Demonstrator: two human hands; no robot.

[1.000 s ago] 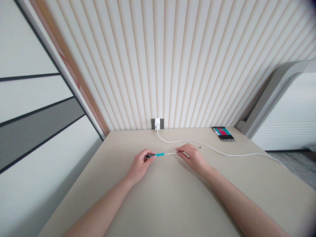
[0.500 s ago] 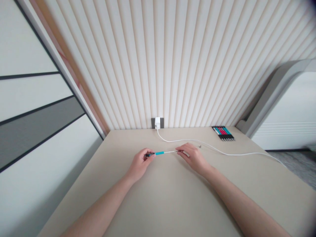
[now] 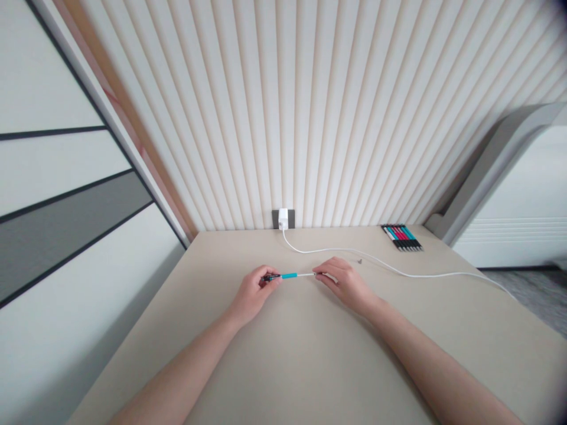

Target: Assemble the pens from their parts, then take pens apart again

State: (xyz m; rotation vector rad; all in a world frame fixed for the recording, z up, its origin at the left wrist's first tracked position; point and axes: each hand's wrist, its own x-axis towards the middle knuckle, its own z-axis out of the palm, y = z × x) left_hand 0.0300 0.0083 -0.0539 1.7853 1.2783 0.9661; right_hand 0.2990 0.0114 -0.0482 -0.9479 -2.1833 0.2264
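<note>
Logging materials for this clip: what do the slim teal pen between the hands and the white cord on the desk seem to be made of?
The slim teal pen looks like smooth plastic, judging by its even colour, though it is too small to be sure. The white cord looks like a matte rubbery sheath, since it lies in soft, loose curves.

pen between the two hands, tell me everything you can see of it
The slim pen runs almost level between the hands, above a beige tabletop. Its dark end sits in the fingers of the left hand. Next comes a teal section that looks like plastic, then a thin whitish length reaching the fingers of the right hand. It looks straight and rigid. It is too small to make out a clip or tip, or whether it touches the tabletop.
</note>
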